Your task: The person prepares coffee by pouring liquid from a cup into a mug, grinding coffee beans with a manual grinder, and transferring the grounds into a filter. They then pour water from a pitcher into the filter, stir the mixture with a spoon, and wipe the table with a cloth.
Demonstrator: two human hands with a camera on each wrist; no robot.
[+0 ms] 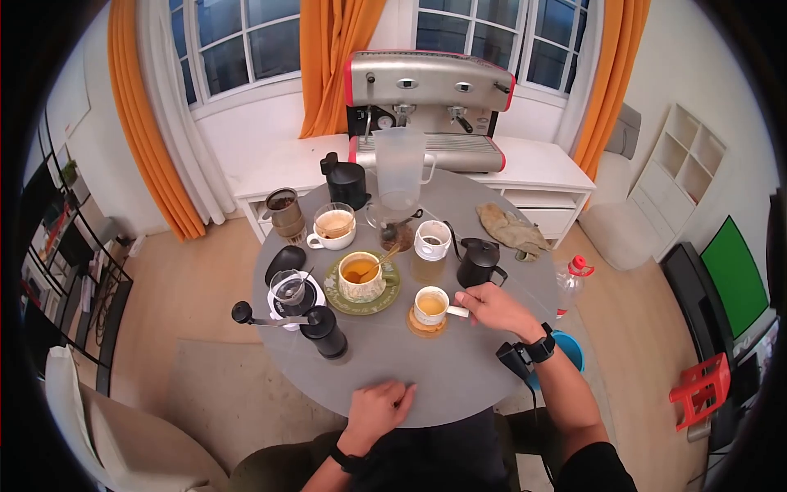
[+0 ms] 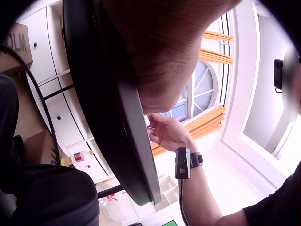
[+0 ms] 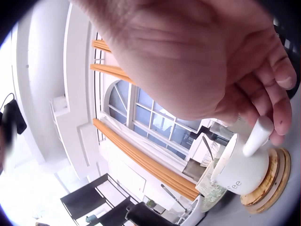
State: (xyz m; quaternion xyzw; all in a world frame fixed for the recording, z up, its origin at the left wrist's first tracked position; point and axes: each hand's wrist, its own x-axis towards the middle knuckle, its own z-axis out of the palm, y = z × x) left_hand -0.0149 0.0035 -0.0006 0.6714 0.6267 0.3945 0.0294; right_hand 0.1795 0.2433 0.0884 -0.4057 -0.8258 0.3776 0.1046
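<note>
A small white cup (image 1: 430, 306) with a straight stub handle (image 3: 259, 136) holds light brown liquid and sits on a round wooden coaster (image 1: 427, 326). Beside that handle is my right hand (image 1: 496, 309), its fingertips right at it; in the right wrist view the loosely bent fingers (image 3: 281, 113) lie along its far side, with the handle's end bare. Lettering shows on the cup's side. My left hand (image 1: 378, 412) rests at the table's near edge, fingers loosely curled and holding nothing; in the left wrist view the dark table edge hides part of it.
On the round grey table (image 1: 385, 377) stand a patterned cup (image 1: 361, 277) with a spoon on a green saucer, a hand grinder (image 1: 325, 332), a black kettle (image 1: 478, 262), a glass server with a white dripper (image 1: 430, 242), and a tall pitcher (image 1: 398, 168). A crumpled cloth (image 1: 512, 230) lies at right.
</note>
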